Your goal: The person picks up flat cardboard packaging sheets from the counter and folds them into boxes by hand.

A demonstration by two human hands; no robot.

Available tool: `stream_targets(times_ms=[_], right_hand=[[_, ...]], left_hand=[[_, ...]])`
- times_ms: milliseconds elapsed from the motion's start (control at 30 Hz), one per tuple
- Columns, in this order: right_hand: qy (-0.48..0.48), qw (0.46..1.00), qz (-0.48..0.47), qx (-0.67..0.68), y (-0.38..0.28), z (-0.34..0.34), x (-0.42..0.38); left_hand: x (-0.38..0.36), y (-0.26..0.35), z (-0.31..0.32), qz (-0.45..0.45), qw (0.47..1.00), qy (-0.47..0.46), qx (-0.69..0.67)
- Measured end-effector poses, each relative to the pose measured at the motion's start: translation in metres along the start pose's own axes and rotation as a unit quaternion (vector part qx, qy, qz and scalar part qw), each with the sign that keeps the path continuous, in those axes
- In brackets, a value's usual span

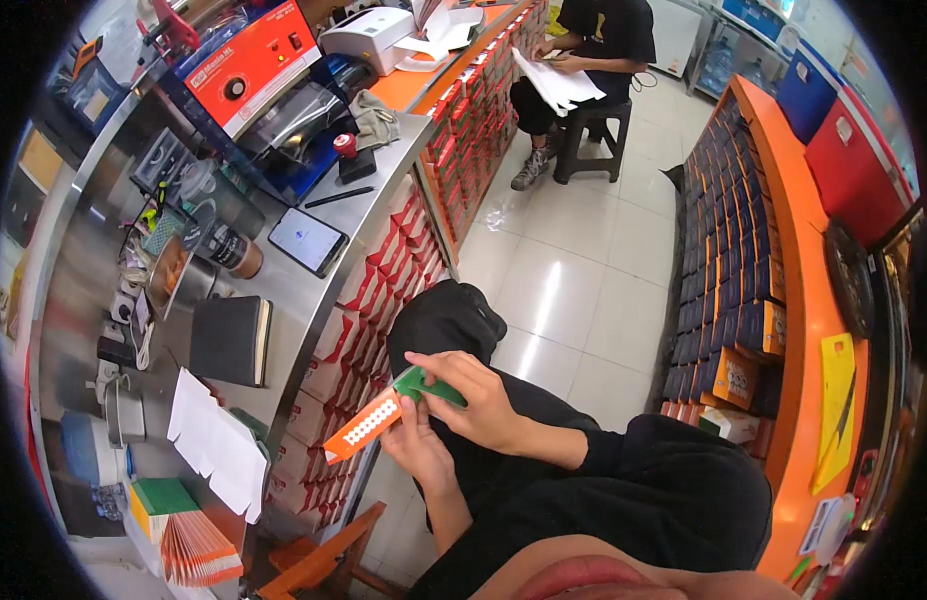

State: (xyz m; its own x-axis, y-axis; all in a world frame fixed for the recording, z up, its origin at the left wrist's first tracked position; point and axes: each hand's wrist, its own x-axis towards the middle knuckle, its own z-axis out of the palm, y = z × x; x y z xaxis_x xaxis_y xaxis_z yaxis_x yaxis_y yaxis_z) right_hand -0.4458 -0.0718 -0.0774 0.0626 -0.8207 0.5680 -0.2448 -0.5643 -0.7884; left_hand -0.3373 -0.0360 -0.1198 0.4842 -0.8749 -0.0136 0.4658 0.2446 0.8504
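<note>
We hold a flat orange card [364, 425] with a white dotted panel, tilted, out over our lap beside the steel counter [354, 215]. A green card [429, 388] sits against its upper end.

Our right hand [479, 400] is closed over the green card, fingers curled across its top, thumb below. Our left hand [419, 445] grips the orange card from underneath, fingers wrapped at its upper end. Both hands touch each other at the cards.

On the counter, starting nearest the cards: white paper sheets [219, 445] hang over the edge, a black notebook [231, 340] lies just beyond them, then a phone [307, 241] face up with its screen lit, then a pen [339, 197]. At the counter's near end a stack of green and orange cards [179, 530] lies fanned. Red and white boxes [369, 290] fill the shelves below the counter edge.

Farther along the counter another person [584, 60] sits on a stool [594, 130], with papers on their knees.
</note>
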Motion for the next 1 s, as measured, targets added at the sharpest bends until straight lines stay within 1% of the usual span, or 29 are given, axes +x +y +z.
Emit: stream_targets(times_ms=[67,167,267,367,467,567,667,767,867,1000], right_hand=[[-0.019,0.998,0.061,0.028,-0.005,-0.004,0.000],[-0.018,0.983,0.129,0.127,-0.002,-0.003,-0.001],[-0.035,0.969,0.177,0.171,-0.007,-0.006,0.001],[-0.038,0.964,0.184,0.190,-0.005,-0.006,0.000],[-0.050,0.959,0.181,0.212,-0.005,-0.007,-0.001],[-0.058,0.967,0.175,0.178,-0.009,-0.006,-0.002],[-0.050,0.975,0.158,0.147,-0.006,-0.004,-0.003],[-0.046,0.960,0.184,0.207,-0.006,-0.006,-0.001],[-0.039,0.958,0.192,0.208,-0.006,-0.004,-0.003],[-0.033,0.962,0.176,0.204,-0.005,-0.003,-0.005]], left_hand=[[0.002,-0.002,-0.003,-0.036,0.998,-0.025,-0.045],[0.001,-0.008,-0.007,-0.068,0.990,-0.035,-0.118],[-0.002,-0.008,-0.004,-0.075,0.992,-0.024,-0.095],[-0.001,-0.010,-0.010,-0.092,0.994,-0.025,-0.059],[0.001,-0.011,-0.019,-0.117,0.989,-0.010,-0.092],[0.003,-0.011,-0.027,-0.126,0.987,0.007,-0.097],[0.001,0.001,-0.017,-0.108,0.990,0.002,-0.094],[0.001,0.002,-0.015,-0.113,0.991,0.021,-0.070],[-0.001,0.002,-0.016,-0.110,0.991,0.011,-0.071],[-0.003,0.003,-0.014,-0.115,0.992,0.004,-0.054]])
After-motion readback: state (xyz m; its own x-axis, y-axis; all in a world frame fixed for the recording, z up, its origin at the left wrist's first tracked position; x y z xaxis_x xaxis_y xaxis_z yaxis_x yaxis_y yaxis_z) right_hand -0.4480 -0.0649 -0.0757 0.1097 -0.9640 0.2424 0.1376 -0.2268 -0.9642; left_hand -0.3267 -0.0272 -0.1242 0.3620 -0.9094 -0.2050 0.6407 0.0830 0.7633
